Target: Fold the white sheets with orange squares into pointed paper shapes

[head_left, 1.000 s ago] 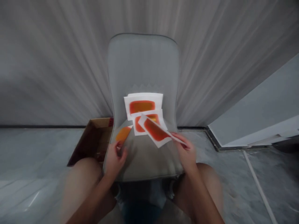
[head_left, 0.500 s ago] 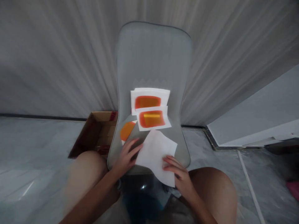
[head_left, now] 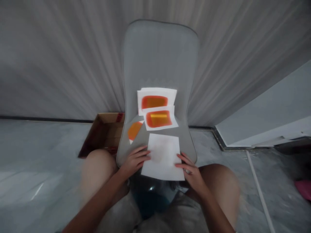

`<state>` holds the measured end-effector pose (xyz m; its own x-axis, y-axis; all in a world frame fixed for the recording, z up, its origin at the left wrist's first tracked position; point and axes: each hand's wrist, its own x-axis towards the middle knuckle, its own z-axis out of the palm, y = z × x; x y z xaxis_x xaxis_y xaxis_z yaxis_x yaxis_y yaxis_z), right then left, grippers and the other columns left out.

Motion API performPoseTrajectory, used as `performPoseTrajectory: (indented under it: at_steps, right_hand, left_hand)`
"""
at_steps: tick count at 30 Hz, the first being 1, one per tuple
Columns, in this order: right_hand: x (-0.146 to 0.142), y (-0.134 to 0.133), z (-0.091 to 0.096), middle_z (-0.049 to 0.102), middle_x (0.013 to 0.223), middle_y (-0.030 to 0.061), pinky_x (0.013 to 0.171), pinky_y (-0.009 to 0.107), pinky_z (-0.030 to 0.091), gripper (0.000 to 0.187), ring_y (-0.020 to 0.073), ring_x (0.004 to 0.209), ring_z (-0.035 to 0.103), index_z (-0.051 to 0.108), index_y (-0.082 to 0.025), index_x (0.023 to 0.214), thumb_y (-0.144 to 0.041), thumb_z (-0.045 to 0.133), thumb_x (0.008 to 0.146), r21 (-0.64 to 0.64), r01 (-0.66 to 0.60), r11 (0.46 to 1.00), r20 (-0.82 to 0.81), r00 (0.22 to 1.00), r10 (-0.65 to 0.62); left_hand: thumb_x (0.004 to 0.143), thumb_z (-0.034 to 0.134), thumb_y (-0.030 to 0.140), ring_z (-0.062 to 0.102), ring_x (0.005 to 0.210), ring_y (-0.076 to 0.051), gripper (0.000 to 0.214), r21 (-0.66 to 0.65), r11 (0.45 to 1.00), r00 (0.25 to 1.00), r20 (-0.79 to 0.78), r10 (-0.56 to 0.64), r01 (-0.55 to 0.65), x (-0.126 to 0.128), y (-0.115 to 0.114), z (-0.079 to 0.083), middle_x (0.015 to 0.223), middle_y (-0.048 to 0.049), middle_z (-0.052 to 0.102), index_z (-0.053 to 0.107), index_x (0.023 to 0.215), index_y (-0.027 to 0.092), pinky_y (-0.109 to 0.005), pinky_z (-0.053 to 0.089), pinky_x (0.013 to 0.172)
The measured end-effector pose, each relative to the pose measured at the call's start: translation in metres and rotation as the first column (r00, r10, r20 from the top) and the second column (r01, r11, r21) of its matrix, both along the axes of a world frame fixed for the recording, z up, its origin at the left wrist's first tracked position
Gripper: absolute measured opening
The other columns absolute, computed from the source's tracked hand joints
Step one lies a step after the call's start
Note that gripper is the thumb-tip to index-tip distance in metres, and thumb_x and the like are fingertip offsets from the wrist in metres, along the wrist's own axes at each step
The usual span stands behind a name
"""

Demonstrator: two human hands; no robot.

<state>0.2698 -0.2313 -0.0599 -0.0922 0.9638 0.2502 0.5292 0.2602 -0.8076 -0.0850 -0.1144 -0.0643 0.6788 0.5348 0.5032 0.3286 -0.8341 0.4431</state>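
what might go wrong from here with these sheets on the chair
The blank sheet seems to reach past the front edge of the seat, so it might slip if the left hand and right hand at its sides let go.
The orange piece lies near the seat's left side, by the open box; a nudge could knock it off.
The front print overlaps the back print; both might slide.

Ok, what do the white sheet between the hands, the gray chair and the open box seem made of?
White sheet: probably matte paper, showing no gloss and a curved lower edge. Gray chair: maybe leatherette or fabric, smooth and dull with thin edging. Open box: likely matte cardboard, given its flat brown walls.
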Motion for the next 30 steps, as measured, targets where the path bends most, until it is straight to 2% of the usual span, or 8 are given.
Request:
performPoseTrajectory:
  at_steps: [4, 9, 15, 18, 20, 24, 27, 30]
  right_hand:
    - [0.001, 0.001, -0.004, 0.072, 0.139, 0.0088, 0.120, 0.066, 0.042, 0.022, 0.0339, 0.144, 0.054, 0.084, -0.033, 0.109, -0.035, 0.065, 0.100, 0.031, -0.035, 0.999, 0.049, 0.998, 0.033]
    - [0.002, 0.001, -0.006, 0.069, 0.143, 0.0081, 0.119, 0.065, 0.042, 0.029, 0.0330, 0.140, 0.057, 0.084, -0.033, 0.112, -0.022, 0.062, 0.096, 0.062, -0.068, 0.996, 0.143, 0.988, 0.059]
    - [0.001, -0.004, 0.004, 0.075, 0.133, 0.0090, 0.115, 0.058, 0.047, 0.022, 0.0303, 0.131, 0.062, 0.084, -0.030, 0.106, -0.030, 0.063, 0.098, 0.063, -0.072, 0.995, 0.072, 0.995, 0.067]
    - [-0.008, 0.001, 0.007, 0.080, 0.118, 0.0093, 0.108, 0.052, 0.051, 0.025, 0.0293, 0.118, 0.068, 0.083, -0.027, 0.096, -0.045, 0.065, 0.099, 0.024, 0.045, 0.999, 0.020, 0.999, -0.046]
    - [-0.016, 0.008, 0.006, 0.080, 0.096, 0.0078, 0.099, 0.046, 0.053, 0.037, 0.0265, 0.098, 0.070, 0.081, -0.025, 0.087, -0.054, 0.062, 0.099, -0.037, 0.171, 0.985, 0.024, 0.985, -0.170]
    - [-0.033, 0.027, 0.003, 0.071, 0.071, 0.0041, 0.082, 0.036, 0.050, 0.053, 0.0213, 0.073, 0.062, 0.078, -0.021, 0.083, -0.064, 0.053, 0.099, -0.119, 0.374, 0.920, 0.071, 0.927, -0.368]
    - [-0.040, 0.040, 0.004, 0.072, 0.073, 0.0053, 0.078, 0.034, 0.047, 0.054, 0.0218, 0.074, 0.060, 0.080, -0.018, 0.097, -0.063, 0.050, 0.099, -0.127, 0.475, 0.871, 0.125, 0.879, -0.461]
    - [-0.042, 0.055, 0.008, 0.073, 0.076, 0.0066, 0.081, 0.035, 0.046, 0.052, 0.0223, 0.074, 0.061, 0.080, -0.016, 0.108, -0.057, 0.049, 0.100, -0.147, 0.477, 0.866, 0.236, 0.868, -0.438]
  left_hand:
    - [0.102, 0.059, 0.016, 0.057, 0.143, -0.021, 0.031, -0.047, 0.999, 0.998, -0.055, 0.014, -0.016, -0.009, -0.017, -0.002, 0.134, -0.0024, 0.075, 0.071, 0.128, 0.027, -0.046, 0.054, 0.117]
    - [0.099, 0.056, 0.011, 0.046, 0.153, -0.026, 0.056, -0.018, 0.998, 0.974, -0.218, 0.053, -0.059, -0.007, -0.023, 0.000, 0.159, -0.0051, 0.056, 0.058, 0.151, 0.030, -0.055, 0.041, 0.127]
    - [0.101, 0.052, 0.011, 0.047, 0.152, -0.025, 0.046, -0.097, 0.993, 0.982, -0.182, 0.052, -0.070, -0.005, -0.022, 0.000, 0.155, -0.0032, 0.060, 0.070, 0.137, 0.031, -0.056, 0.041, 0.126]
    - [0.104, 0.056, 0.023, 0.057, 0.143, -0.026, 0.029, -0.166, 0.979, 0.990, -0.101, 0.101, -0.117, 0.001, -0.024, 0.003, 0.142, -0.0046, 0.070, 0.076, 0.124, 0.028, -0.054, 0.046, 0.120]
    - [0.105, 0.058, 0.034, 0.066, 0.129, -0.026, 0.023, -0.213, 0.952, 0.976, -0.050, 0.212, -0.218, 0.011, -0.025, 0.007, 0.127, -0.0061, 0.077, 0.078, 0.112, 0.025, -0.050, 0.052, 0.112]
    - [0.107, 0.051, 0.048, 0.071, 0.094, -0.025, 0.038, -0.253, 0.841, 0.876, -0.072, 0.476, -0.478, 0.036, -0.026, 0.012, 0.095, -0.0081, 0.077, 0.075, 0.096, 0.021, -0.042, 0.057, 0.089]
    - [0.107, 0.048, 0.052, 0.069, 0.091, -0.028, 0.043, -0.218, 0.761, 0.789, -0.105, 0.605, -0.612, 0.050, -0.026, 0.013, 0.093, -0.0102, 0.075, 0.072, 0.118, 0.018, -0.043, 0.053, 0.089]
    - [0.108, 0.045, 0.050, 0.069, 0.096, -0.031, 0.055, -0.187, 0.718, 0.741, -0.133, 0.658, -0.671, 0.058, -0.024, 0.012, 0.096, -0.0119, 0.075, 0.056, 0.147, 0.014, -0.046, 0.051, 0.093]
